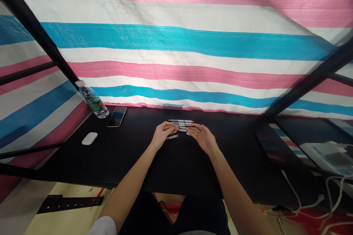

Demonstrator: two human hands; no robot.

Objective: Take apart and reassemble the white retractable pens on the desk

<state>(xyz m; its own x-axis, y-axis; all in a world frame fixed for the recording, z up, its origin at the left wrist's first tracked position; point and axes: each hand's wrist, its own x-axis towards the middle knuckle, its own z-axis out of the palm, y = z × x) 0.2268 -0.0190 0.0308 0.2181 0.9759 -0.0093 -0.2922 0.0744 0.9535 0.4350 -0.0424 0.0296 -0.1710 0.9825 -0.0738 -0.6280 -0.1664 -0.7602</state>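
Note:
Several slim white-and-grey pens (181,120) lie in a row, side by side and crosswise, on the black table in front of me. My left hand (162,133) is closed at their left ends, thumb and fingers pinching one pen (181,125). At the right ends, my right hand (203,138) has its thumb and fingers on the same pen, palm turned inward. The fingers partly cover the nearer pens. A short piece like a pen's end (173,137) shows just below my left fingers; the rest of it is hidden.
On the left of the black table (132,158) are a water bottle (95,101) by the frame post, a phone (116,116) and a white rounded case (89,138). Striped sheeting (176,40) closes off the back. White cables (298,198) and a box-like device (328,156) are at right.

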